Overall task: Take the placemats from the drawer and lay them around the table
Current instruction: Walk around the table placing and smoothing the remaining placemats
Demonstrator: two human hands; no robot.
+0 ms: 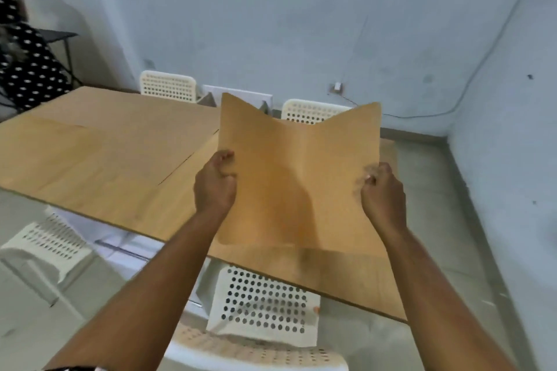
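A tan placemat (298,172) hangs in the air above the right end of the wooden table (114,159); it sags along a crease down its middle. My left hand (215,181) pinches its left edge, and my right hand (381,190) pinches its right edge. Two more tan placemats lie flat on the table: one at the far left (51,147), another in the middle (156,141). They are close to the table's colour and hard to outline. No drawer is in view.
White perforated chairs stand around the table: one right below me (265,310), one at the near left (48,241), two on the far side (168,86) (313,110). A person in a dotted garment (27,69) sits at the far left. Walls close the right side.
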